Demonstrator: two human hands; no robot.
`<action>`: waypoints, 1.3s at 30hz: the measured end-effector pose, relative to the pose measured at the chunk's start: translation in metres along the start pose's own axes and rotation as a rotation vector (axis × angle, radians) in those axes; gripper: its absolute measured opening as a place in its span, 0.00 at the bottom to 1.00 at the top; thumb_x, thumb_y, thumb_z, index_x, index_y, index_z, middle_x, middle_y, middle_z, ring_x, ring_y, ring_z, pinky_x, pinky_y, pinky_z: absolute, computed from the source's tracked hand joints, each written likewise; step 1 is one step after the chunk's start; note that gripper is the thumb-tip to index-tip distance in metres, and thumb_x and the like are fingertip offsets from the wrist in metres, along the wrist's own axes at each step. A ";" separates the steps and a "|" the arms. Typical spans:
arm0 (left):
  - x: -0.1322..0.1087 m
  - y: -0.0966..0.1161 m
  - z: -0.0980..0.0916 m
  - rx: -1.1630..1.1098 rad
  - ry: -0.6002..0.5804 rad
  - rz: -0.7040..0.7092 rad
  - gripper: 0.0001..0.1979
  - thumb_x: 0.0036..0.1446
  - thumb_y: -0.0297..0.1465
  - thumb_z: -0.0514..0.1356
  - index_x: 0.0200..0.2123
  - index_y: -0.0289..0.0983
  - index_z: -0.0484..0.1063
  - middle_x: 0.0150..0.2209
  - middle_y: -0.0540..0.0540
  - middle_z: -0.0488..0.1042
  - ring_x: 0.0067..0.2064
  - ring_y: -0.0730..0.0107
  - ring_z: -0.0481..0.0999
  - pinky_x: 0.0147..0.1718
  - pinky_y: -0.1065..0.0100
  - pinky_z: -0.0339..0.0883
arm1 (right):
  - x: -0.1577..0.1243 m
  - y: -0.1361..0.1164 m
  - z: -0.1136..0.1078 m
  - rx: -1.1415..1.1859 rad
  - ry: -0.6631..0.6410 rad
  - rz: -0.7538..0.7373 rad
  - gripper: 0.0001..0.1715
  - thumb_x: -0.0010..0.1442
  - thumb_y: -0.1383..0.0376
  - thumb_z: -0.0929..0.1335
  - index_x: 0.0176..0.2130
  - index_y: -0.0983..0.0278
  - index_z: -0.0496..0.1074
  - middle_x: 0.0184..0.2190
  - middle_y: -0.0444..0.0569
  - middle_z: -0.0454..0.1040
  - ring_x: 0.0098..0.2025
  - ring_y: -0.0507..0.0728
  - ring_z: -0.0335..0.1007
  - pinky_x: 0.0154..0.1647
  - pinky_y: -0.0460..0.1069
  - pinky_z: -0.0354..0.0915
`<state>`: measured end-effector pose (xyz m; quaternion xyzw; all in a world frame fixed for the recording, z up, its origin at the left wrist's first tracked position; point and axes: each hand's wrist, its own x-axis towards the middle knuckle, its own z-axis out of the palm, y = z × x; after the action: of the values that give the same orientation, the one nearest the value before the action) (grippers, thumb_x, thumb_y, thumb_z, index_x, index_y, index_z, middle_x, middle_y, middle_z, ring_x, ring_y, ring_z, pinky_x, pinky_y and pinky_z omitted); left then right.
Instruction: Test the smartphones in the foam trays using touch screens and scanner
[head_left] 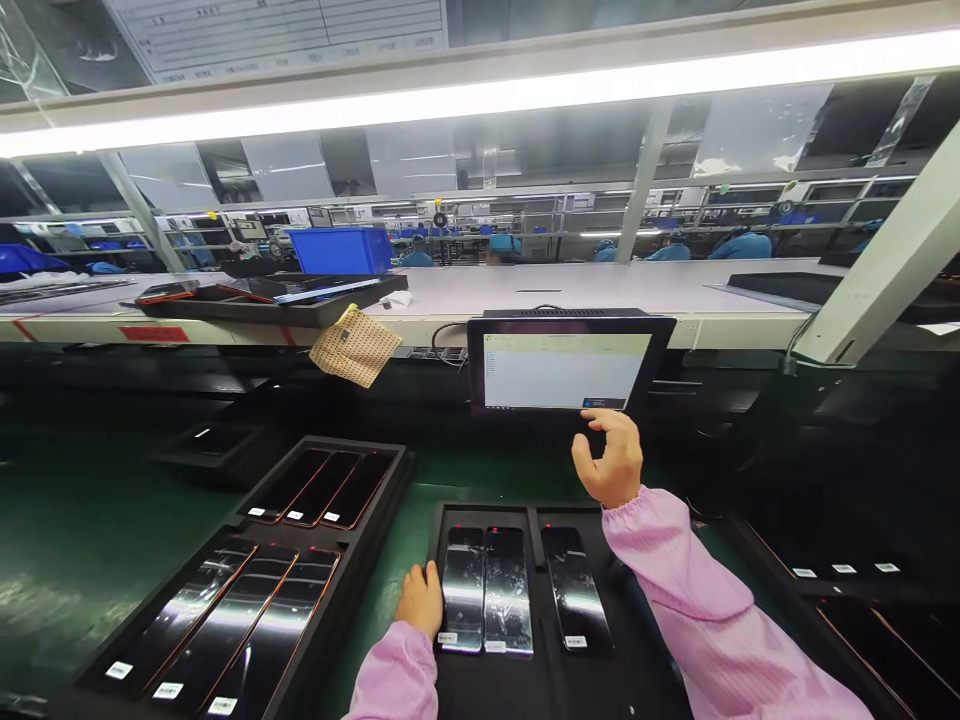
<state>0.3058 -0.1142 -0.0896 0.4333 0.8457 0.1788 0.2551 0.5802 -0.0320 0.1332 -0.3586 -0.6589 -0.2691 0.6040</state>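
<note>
My left hand point(421, 600) is at the left wall of a black tray point(442, 690), its fingers bent against the edge and partly hidden. In that tray lie three dark smartphones: a left one point(463, 590), a middle one point(508, 590) and, past a divider, a right one point(576, 590). Each has a small white label at its near end. My right hand point(611, 460) is raised beyond the tray, empty, with thumb and index finger apart. Its index fingertip is at the lower edge of a lit monitor point(562, 365); whether it touches cannot be made out.
To the left, another black tray point(345, 580) holds several orange-edged phones. More labelled phones lie in a dark tray point(780, 580) at right. Beyond the monitor runs a white shelf point(465, 290) with a blue bin point(341, 250). A slanted white post point(885, 260) stands at right.
</note>
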 end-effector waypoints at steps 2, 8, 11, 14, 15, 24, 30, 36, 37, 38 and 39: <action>0.000 0.001 0.000 0.000 -0.003 -0.002 0.22 0.58 0.39 0.39 0.40 0.33 0.67 0.46 0.33 0.71 0.50 0.56 0.69 0.47 0.61 0.60 | 0.009 -0.010 0.007 0.029 -0.062 -0.053 0.12 0.49 0.70 0.64 0.36 0.61 0.59 0.34 0.50 0.73 0.37 0.57 0.68 0.41 0.54 0.63; -0.001 0.002 -0.001 -0.003 -0.008 -0.010 0.21 0.58 0.38 0.39 0.38 0.33 0.66 0.44 0.33 0.71 0.49 0.56 0.70 0.46 0.61 0.60 | 0.036 -0.034 0.038 -0.104 -0.254 -0.149 0.12 0.49 0.68 0.63 0.34 0.60 0.55 0.50 0.52 0.69 0.58 0.63 0.53 0.58 0.64 0.41; -0.003 0.003 -0.002 -0.001 -0.009 -0.012 0.21 0.58 0.38 0.39 0.38 0.33 0.66 0.44 0.33 0.71 0.49 0.56 0.70 0.46 0.61 0.61 | 0.047 -0.038 0.050 -0.142 -0.295 -0.181 0.12 0.47 0.70 0.62 0.33 0.60 0.54 0.54 0.51 0.65 0.62 0.63 0.44 0.59 0.66 0.34; -0.004 0.004 -0.003 -0.001 -0.010 -0.015 0.22 0.58 0.38 0.38 0.38 0.33 0.66 0.46 0.32 0.71 0.49 0.56 0.70 0.46 0.61 0.61 | 0.053 -0.039 0.058 -0.162 -0.310 -0.215 0.13 0.46 0.71 0.62 0.33 0.60 0.53 0.55 0.50 0.63 0.63 0.62 0.41 0.59 0.67 0.31; -0.005 0.004 -0.003 -0.002 -0.009 -0.015 0.22 0.58 0.38 0.38 0.39 0.33 0.66 0.46 0.32 0.71 0.48 0.56 0.70 0.46 0.61 0.61 | 0.054 -0.038 0.060 -0.168 -0.315 -0.217 0.14 0.45 0.72 0.62 0.33 0.60 0.53 0.56 0.50 0.63 0.63 0.62 0.40 0.58 0.67 0.30; -0.007 0.006 -0.004 -0.007 0.006 -0.018 0.21 0.58 0.38 0.39 0.38 0.33 0.67 0.43 0.34 0.72 0.47 0.56 0.71 0.45 0.61 0.61 | 0.042 -0.038 0.060 -0.130 -0.307 -0.245 0.14 0.45 0.72 0.61 0.33 0.60 0.53 0.54 0.51 0.65 0.63 0.61 0.41 0.58 0.67 0.33; -0.008 0.006 -0.003 -0.006 -0.004 -0.016 0.21 0.58 0.38 0.39 0.39 0.33 0.66 0.45 0.34 0.71 0.48 0.56 0.70 0.45 0.61 0.60 | 0.039 -0.037 0.059 -0.138 -0.296 -0.257 0.13 0.45 0.72 0.62 0.33 0.60 0.53 0.54 0.52 0.66 0.61 0.63 0.46 0.57 0.66 0.38; -0.006 0.004 -0.001 -0.011 -0.004 -0.014 0.20 0.58 0.38 0.40 0.39 0.33 0.66 0.45 0.33 0.71 0.48 0.56 0.70 0.46 0.61 0.60 | 0.043 -0.037 0.061 -0.157 -0.307 -0.220 0.14 0.44 0.73 0.62 0.33 0.61 0.54 0.55 0.53 0.64 0.62 0.63 0.44 0.57 0.65 0.36; -0.005 0.004 -0.001 -0.013 -0.002 -0.012 0.20 0.58 0.38 0.40 0.39 0.33 0.66 0.45 0.34 0.71 0.48 0.56 0.70 0.46 0.62 0.60 | 0.042 -0.038 0.062 -0.155 -0.308 -0.227 0.14 0.44 0.72 0.62 0.33 0.60 0.54 0.55 0.53 0.64 0.62 0.62 0.44 0.57 0.65 0.36; -0.005 0.004 0.000 -0.016 0.000 -0.011 0.20 0.58 0.38 0.40 0.39 0.33 0.66 0.45 0.34 0.71 0.48 0.56 0.70 0.46 0.62 0.60 | 0.041 -0.038 0.062 -0.152 -0.310 -0.238 0.15 0.45 0.72 0.62 0.33 0.60 0.53 0.55 0.52 0.64 0.62 0.62 0.44 0.58 0.65 0.37; -0.005 0.004 0.000 -0.017 0.001 -0.011 0.21 0.58 0.38 0.39 0.39 0.33 0.66 0.45 0.34 0.71 0.48 0.56 0.70 0.46 0.62 0.60 | 0.039 -0.038 0.062 -0.148 -0.314 -0.250 0.15 0.45 0.72 0.62 0.33 0.60 0.53 0.55 0.52 0.64 0.62 0.62 0.44 0.58 0.65 0.37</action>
<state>0.3106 -0.1165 -0.0861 0.4263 0.8467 0.1848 0.2593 0.5120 -0.0004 0.1674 -0.3548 -0.7627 -0.3305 0.4279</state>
